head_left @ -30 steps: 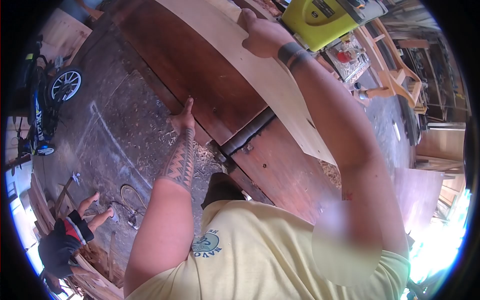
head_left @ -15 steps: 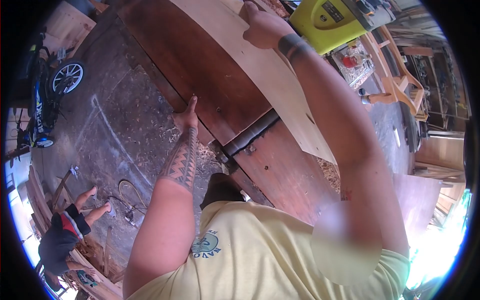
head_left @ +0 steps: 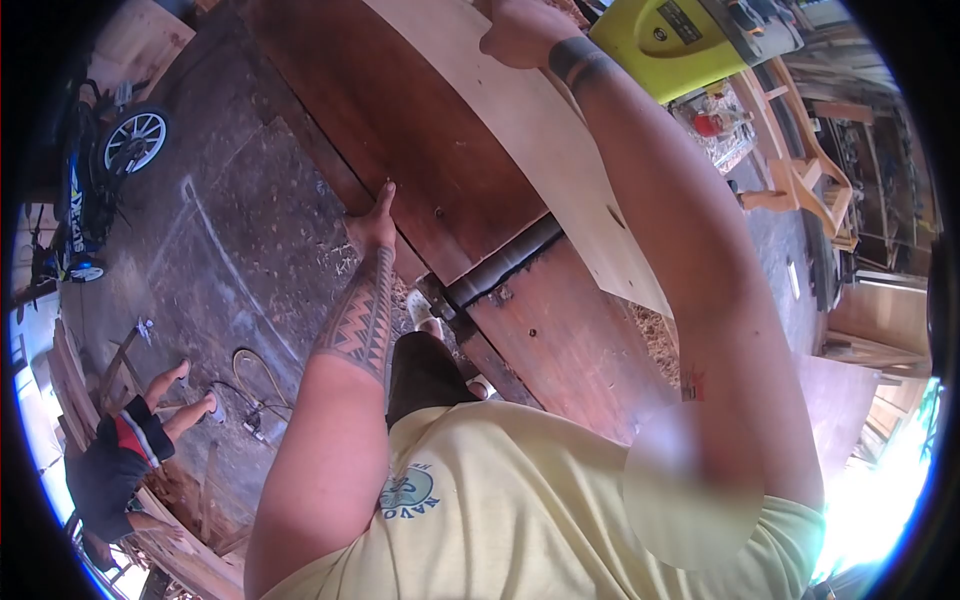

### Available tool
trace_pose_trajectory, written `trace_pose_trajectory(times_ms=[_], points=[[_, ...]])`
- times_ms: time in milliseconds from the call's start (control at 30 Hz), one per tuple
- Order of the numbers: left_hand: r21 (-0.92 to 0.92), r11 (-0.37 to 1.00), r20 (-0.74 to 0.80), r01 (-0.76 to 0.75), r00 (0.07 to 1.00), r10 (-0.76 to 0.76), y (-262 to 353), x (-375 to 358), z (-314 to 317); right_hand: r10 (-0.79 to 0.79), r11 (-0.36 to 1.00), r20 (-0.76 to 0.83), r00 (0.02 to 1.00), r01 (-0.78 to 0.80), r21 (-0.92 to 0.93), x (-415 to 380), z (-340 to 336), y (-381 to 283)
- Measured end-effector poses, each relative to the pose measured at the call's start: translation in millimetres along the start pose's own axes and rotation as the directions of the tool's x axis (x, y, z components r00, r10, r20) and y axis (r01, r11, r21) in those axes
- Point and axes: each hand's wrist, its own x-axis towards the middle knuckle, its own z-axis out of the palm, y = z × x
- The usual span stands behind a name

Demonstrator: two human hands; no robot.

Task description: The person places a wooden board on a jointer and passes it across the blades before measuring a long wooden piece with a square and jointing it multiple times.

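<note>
My right hand [head_left: 525, 32] is at the top of the head view, closed on the edge of a long pale wooden board [head_left: 560, 150]. The frame's top cuts off some of its fingers. The board stretches along a reddish-brown machine table [head_left: 420, 120], its near end past a dark cutter roller [head_left: 510, 262] set in a gap. Nearer my body lies the second table section [head_left: 560, 340]. My left hand [head_left: 372, 228] rests on the table's left edge, thumb stretched out and apart; its other fingers are mostly hidden over the side.
A yellow-green machine housing [head_left: 655, 45] stands beyond my right wrist, near a red-labelled bottle [head_left: 722, 123] and a wooden frame [head_left: 800, 190]. Wood shavings [head_left: 655, 345] lie beside the table. At left are a motorbike [head_left: 85, 200], a hose [head_left: 255, 370] and another person [head_left: 120, 450].
My right hand has moved slightly farther up and away, and the board's near end has shifted a little the same way. My left hand stays on the edge. My feet now show below.
</note>
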Motion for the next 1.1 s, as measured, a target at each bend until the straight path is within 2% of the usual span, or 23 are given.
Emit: trace_pose_trajectory(times_ms=[67,100,167,267,300,367,400,433,467,567,667,700,733,767,800,833,867,933,967,1100], points=[[-0.006,0.999,-0.023,-0.037,0.999,0.037,-7,7,5,-0.019,0.997,0.007,1.000,0.020,-0.072,-11,-20,2],[-0.007,0.998,-0.034,-0.056,0.998,0.055,-12,10,7,-0.106,0.965,0.067,0.992,0.119,-0.236,-6,-23,4],[-0.004,1.000,0.002,-0.014,1.000,0.014,0,1,0,-0.236,0.795,0.223,0.946,0.320,-0.516,9,-17,10],[-0.006,0.999,0.000,-0.031,1.000,0.031,-3,3,1,-0.083,0.981,0.175,0.981,0.112,-0.161,16,-8,11],[-0.011,0.999,-0.009,-0.042,0.999,0.042,-7,6,4,0.016,1.000,0.082,0.996,-0.016,-0.008,19,-5,10],[-0.024,0.998,-0.028,-0.054,0.998,0.054,4,-6,0,0.250,0.920,-0.053,0.967,-0.220,0.323,29,10,5],[-0.031,0.998,-0.039,-0.055,0.998,0.054,11,-13,-4,0.040,0.998,0.007,0.999,-0.039,-0.042,32,10,7],[-0.026,0.999,-0.021,-0.028,0.999,0.027,8,-9,-3,-0.138,0.907,0.139,0.981,0.181,-0.380,29,-5,11],[-0.020,1.000,-0.002,-0.001,1.000,0.001,6,-5,-1,-0.250,0.663,0.317,0.915,0.400,-0.633,25,-21,14],[0.009,0.999,0.003,0.038,0.999,-0.038,10,-10,-3,-0.254,0.274,0.452,0.855,0.511,-0.815,8,-64,17],[-0.024,1.000,0.024,0.004,1.000,-0.004,4,-4,-2,-0.225,0.544,0.327,0.918,0.397,-0.739,30,-24,17],[-0.046,0.999,0.037,-0.015,0.999,0.017,0,-1,-1,-0.173,0.792,0.224,0.959,0.271,-0.547,40,-6,16],[-0.053,0.998,0.021,-0.017,1.000,0.018,2,-3,-1,-0.089,0.950,0.140,0.986,0.126,-0.286,46,2,13],[-0.060,0.998,0.005,-0.020,1.000,0.020,3,-6,-1,0.019,1.000,0.085,0.996,-0.020,0.015,52,9,11],[-0.057,0.998,0.003,-0.012,1.000,0.013,5,-7,-2,-0.098,0.931,0.193,0.976,0.158,-0.328,57,16,15],[-0.054,0.999,0.000,-0.005,1.000,0.005,5,-8,-2,-0.164,0.721,0.331,0.929,0.342,-0.603,49,-7,19],[-0.042,0.999,0.012,0.012,1.000,-0.012,6,-7,-2,-0.168,0.403,0.476,0.863,0.500,-0.766,41,-30,22],[-0.021,0.999,0.023,0.038,0.999,-0.037,8,-8,-3,-0.183,-0.012,0.577,0.796,0.585,-0.811,33,-62,22],[-0.011,0.999,0.022,0.047,0.999,-0.047,10,-10,-4,-0.171,-0.224,0.626,0.761,0.588,-0.777,32,-69,22],[-0.049,0.999,0.010,0.009,1.000,-0.009,8,-10,-4,-0.156,0.064,0.550,0.821,0.564,-0.824,37,-66,21]])
